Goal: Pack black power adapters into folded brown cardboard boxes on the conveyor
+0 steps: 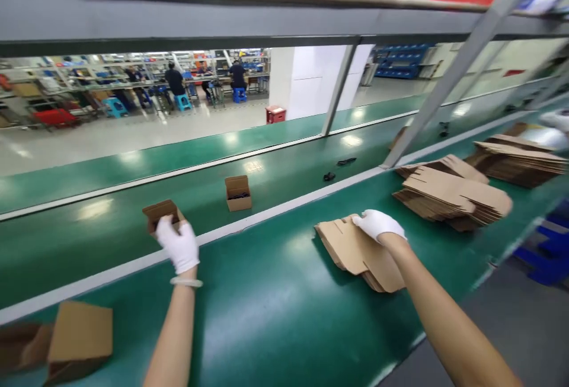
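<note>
My left hand (179,246), in a white glove, reaches over the divider with its fingers at the near side of a small open cardboard box (153,214). The fingers hide part of the box and its contents. My right hand (379,224), also gloved, grips the upper edge of a stack of flat cardboard box blanks (351,248); how many blanks it pinches is hidden. A second open cardboard box (239,195) with something dark inside stands on the far belt. At lower left sits a folded cardboard box (82,333), blurred.
More stacks of blanks (444,188) lie to the right on the green surface. Dark cabled items (329,176) rest on the far belt. A slanted metal post (457,73) and a beam (222,16) cross in front. Another gloved hand (555,120) shows at far right.
</note>
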### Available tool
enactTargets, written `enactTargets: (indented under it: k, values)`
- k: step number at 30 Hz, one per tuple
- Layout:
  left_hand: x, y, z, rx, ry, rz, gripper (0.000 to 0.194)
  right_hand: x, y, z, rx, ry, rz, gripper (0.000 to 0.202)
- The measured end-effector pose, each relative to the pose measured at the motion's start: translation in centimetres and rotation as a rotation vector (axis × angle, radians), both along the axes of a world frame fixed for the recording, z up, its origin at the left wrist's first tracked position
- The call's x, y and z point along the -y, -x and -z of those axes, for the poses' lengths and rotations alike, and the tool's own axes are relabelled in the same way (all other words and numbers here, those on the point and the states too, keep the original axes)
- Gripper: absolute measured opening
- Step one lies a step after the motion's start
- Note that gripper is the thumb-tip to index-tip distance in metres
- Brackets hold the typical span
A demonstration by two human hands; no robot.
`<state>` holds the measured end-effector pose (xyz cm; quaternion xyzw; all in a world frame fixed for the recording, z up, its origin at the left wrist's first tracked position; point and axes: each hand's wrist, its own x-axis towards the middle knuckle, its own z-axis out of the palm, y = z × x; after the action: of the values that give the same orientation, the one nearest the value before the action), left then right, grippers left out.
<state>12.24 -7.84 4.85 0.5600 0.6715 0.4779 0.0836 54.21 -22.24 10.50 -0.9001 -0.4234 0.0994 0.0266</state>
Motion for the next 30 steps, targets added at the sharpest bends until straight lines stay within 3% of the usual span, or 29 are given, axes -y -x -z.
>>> enactTargets:
  k: [2,4,7,10,13,17,22,26,30]
  values:
    - [2.1,-3.8,-1.1,0.062,-0.039,0.134,0.039,-0.4,0.3,-0.7,0.002,-0.015,0.019,0.029]
    - [4.0,-7.8,-1.7,0.12,0.037,0.383,0.033,-0.5,1.3,-1.6,0.004,-0.061,0.033,0.025]
    - [6.7,-12.8,-1.6,0.207,0.245,0.774,0.034,0.2,4.5,-2.7,-0.096,-0.287,-0.034,0.021]
    - [8.7,-15.4,-1.3,0.39,0.371,0.934,0.036,1.2,9.5,-2.9,-0.285,-0.586,-0.17,0.025]
    - [9.1,-15.1,-1.7,0.576,0.343,0.833,0.03,1.8,14.6,-2.2,-0.383,-0.815,-0.261,0.027]
    - [7.5,-12.1,-2.7,0.715,0.184,0.606,0.03,1.8,19.0,-1.5,-0.46,-1.025,-0.468,0.02]
    - [6.1,-9.2,-3.2,0.862,0.23,0.741,0.035,0.7,21.2,-0.7,-0.326,-1.248,-0.603,0.007]
    - [6.3,-8.1,-3.7,0.645,0.229,0.724,0.03,-0.9,20.9,0.0,0.074,-1.368,-0.569,0.015]
    - [6.9,-7.8,-4.5,0.334,0.154,0.734,0.027,-2.0,19.7,0.5,0.306,-1.303,-0.692,0.018]
